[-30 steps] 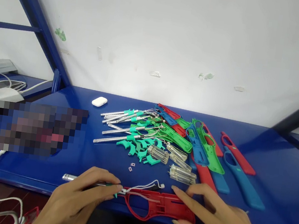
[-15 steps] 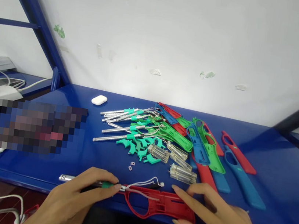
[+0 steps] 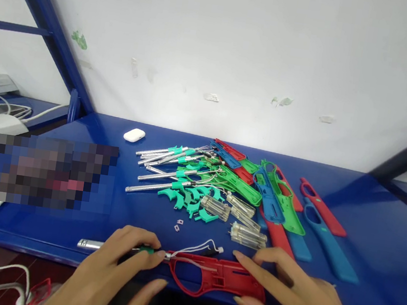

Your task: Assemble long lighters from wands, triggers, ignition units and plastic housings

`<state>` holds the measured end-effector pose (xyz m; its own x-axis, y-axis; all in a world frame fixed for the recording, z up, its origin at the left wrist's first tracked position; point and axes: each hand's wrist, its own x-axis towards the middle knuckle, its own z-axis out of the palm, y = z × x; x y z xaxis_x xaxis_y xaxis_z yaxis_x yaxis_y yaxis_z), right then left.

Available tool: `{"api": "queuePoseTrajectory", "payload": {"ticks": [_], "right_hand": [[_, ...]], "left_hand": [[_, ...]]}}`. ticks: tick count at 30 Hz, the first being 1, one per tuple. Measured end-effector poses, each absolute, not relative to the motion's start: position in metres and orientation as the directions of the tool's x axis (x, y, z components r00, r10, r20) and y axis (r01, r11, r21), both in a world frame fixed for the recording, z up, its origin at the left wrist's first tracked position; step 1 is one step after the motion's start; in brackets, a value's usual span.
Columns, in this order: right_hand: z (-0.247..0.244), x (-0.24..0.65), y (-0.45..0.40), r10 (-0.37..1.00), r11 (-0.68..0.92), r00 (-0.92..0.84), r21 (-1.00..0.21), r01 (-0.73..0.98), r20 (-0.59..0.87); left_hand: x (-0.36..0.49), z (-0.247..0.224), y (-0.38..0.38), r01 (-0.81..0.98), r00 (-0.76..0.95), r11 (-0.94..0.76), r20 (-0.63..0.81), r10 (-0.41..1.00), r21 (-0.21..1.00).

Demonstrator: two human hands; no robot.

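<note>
A red casing half (image 3: 231, 277) lies hollow side up at the table's front edge. My left hand (image 3: 127, 263) has its fingers on a metal tube (image 3: 90, 244) with a green collar, at the casing's narrow left end; its thumb is apart, below. White wires (image 3: 198, 246) with a small connector run from the tube over the casing. My right hand (image 3: 286, 290) holds the casing's wide right end between thumb and fingers.
Behind lie metal tubes (image 3: 157, 186), green triggers (image 3: 189, 198), clear tanks (image 3: 248, 235) and green casing halves (image 3: 286, 209). Blue (image 3: 330, 246) and red casings (image 3: 327, 213) are at right. A white case (image 3: 134, 135) sits at the back; a blurred-out area is at left.
My left thumb has come into view below the tube, apart from the fingers. The casing and my right hand have barely moved.
</note>
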<state>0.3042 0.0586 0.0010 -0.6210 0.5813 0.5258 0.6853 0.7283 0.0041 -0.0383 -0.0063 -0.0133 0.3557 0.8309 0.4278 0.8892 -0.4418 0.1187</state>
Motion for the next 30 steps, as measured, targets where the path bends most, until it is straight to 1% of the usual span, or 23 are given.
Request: {"api": "queuePoseTrajectory", "payload": {"ticks": [2,3,5,7,8,10,14,18,22,25,27,30], "right_hand": [[0.002,0.303,0.058,0.592,0.719,-0.613,0.001,0.695,0.524],[0.003,0.303,0.057,0.601,0.711,-0.606,-0.002,0.703,0.521],[0.005,0.302,0.055,0.617,0.696,-0.59,-0.012,0.718,0.52],[0.008,0.3,0.054,0.639,0.687,-0.578,-0.039,0.726,0.508],[0.01,0.299,0.055,0.652,0.684,-0.573,-0.059,0.727,0.497],[0.015,0.294,0.057,0.677,0.684,-0.577,-0.102,0.722,0.457],[0.028,0.274,0.068,0.716,0.691,-0.622,-0.198,0.695,0.316],[0.035,0.254,0.08,0.754,0.654,-0.629,-0.295,0.696,0.188],[0.039,0.245,0.084,0.772,0.62,-0.614,-0.408,0.67,0.165],[0.045,0.245,0.082,0.803,0.565,-0.578,-0.496,0.659,0.146],[0.047,0.245,0.08,0.818,0.544,-0.556,-0.518,0.66,0.151],[0.046,0.246,0.079,0.812,0.567,-0.541,-0.516,0.642,0.219]], "left_hand": [[-0.031,-0.012,0.001,0.871,0.407,-0.485,0.44,0.801,0.077],[-0.027,-0.01,0.005,0.862,0.407,-0.499,0.468,0.785,0.088],[-0.019,-0.005,0.014,0.846,0.348,-0.504,0.534,0.77,0.175],[-0.013,-0.001,0.019,0.822,0.284,-0.499,0.561,0.778,0.275],[-0.011,0.001,0.021,0.81,0.271,-0.499,0.559,0.784,0.308],[-0.01,0.003,0.021,0.796,0.277,-0.506,0.543,0.793,0.333],[-0.012,0.002,0.019,0.8,0.281,-0.503,0.537,0.795,0.326],[-0.011,0.001,0.022,0.796,0.28,-0.52,0.571,0.772,0.311],[-0.013,-0.001,0.022,0.787,0.36,-0.562,0.55,0.754,0.256],[-0.014,-0.001,0.02,0.773,0.414,-0.595,0.537,0.735,0.218],[-0.015,-0.003,0.02,0.766,0.434,-0.606,0.524,0.732,0.213],[-0.016,-0.006,0.021,0.769,0.444,-0.605,0.509,0.738,0.206]]}}
